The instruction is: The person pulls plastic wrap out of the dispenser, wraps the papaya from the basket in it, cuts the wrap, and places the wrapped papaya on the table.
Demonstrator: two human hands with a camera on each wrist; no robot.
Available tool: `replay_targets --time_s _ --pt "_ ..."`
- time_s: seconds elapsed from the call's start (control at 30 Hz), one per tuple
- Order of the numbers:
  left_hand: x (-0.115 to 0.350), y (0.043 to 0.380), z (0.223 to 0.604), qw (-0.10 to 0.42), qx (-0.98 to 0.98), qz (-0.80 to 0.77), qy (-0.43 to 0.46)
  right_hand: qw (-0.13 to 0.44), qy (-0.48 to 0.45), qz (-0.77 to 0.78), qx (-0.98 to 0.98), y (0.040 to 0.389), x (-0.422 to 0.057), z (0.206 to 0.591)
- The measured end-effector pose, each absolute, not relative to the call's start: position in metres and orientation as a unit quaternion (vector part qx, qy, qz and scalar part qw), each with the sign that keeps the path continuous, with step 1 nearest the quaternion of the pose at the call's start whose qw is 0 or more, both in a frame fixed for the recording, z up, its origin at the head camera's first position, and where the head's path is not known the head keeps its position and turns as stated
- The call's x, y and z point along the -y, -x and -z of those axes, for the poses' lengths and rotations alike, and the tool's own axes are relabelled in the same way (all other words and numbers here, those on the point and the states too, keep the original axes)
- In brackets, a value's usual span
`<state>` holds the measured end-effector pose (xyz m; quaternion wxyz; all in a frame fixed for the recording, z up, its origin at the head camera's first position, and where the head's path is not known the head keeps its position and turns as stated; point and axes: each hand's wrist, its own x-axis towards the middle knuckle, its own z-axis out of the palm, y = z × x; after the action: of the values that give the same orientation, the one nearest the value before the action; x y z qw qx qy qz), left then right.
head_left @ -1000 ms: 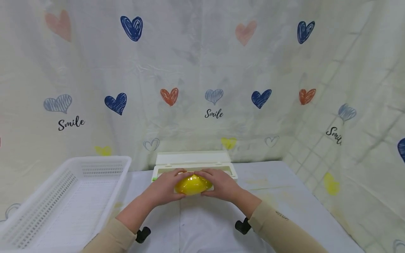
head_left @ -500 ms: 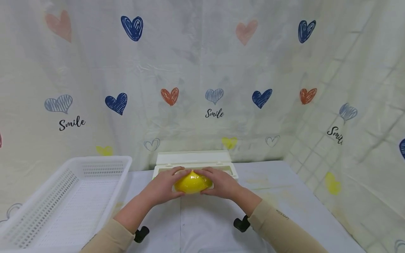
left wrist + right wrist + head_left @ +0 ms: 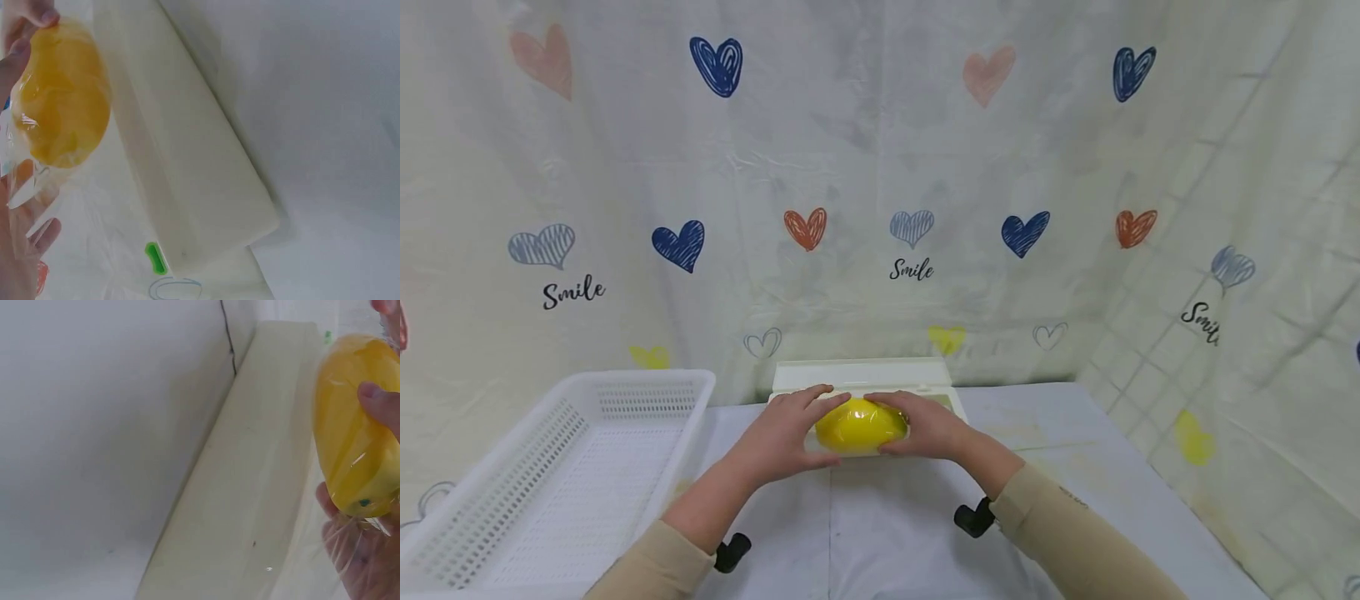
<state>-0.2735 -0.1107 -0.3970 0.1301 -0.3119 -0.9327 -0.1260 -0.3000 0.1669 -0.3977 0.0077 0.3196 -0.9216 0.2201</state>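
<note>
A yellow oval fruit [image 3: 861,427], covered in clear plastic film, is between both hands in front of the long white cling film box [image 3: 957,405]. My right hand [image 3: 928,425] grips its right end; in the right wrist view the thumb [image 3: 378,403] lies on the wrapped fruit [image 3: 350,425] and the other fingers are beneath it. My left hand [image 3: 786,433] stands at the left end with fingers spread. In the left wrist view the left hand [image 3: 25,250] is seen partly through loose film hanging from the fruit [image 3: 65,100].
A white perforated plastic basket [image 3: 658,475] stands at the left. The box's raised lid [image 3: 861,373] stands behind the hands, near the curtain [image 3: 850,317] with printed hearts. A green slider [image 3: 155,258] shows at one end of the box. A white cloth [image 3: 910,525] covers the table.
Both hands have lifted slightly with the fruit. My left hand's fingers have spread wider and come away from the fruit's left end, while the right hand keeps hold. The fruit has turned a little.
</note>
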Motion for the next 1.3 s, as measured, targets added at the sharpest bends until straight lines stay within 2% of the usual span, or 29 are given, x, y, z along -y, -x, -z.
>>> replay_targets --time_s 0.17,0.37,0.5,0.77,1.17,1.3 --pt "0.104 0.279 0.404 0.161 0.914 0.086 0.363 -0.023 -0.302 -0.241 0.922 0.306 -0.168 0.392" --pt "0.098 0.287 0.414 0.177 0.908 0.078 0.371 -0.054 -0.277 -0.269 0.921 0.308 -0.168 0.391" --pt "0.097 0.289 0.415 0.187 0.902 0.085 0.380 -0.053 -0.263 -0.234 0.935 0.305 -0.169 0.388" --pt "0.095 0.291 0.413 0.173 0.910 0.106 0.362 0.009 -0.227 -0.157 0.961 0.296 -0.179 0.378" --pt "0.095 0.289 0.411 0.147 0.923 0.139 0.327 0.099 -0.315 -0.192 0.924 0.293 -0.180 0.403" --pt "0.096 0.292 0.410 0.138 0.925 0.144 0.324 0.105 -0.328 -0.219 0.913 0.295 -0.181 0.404"
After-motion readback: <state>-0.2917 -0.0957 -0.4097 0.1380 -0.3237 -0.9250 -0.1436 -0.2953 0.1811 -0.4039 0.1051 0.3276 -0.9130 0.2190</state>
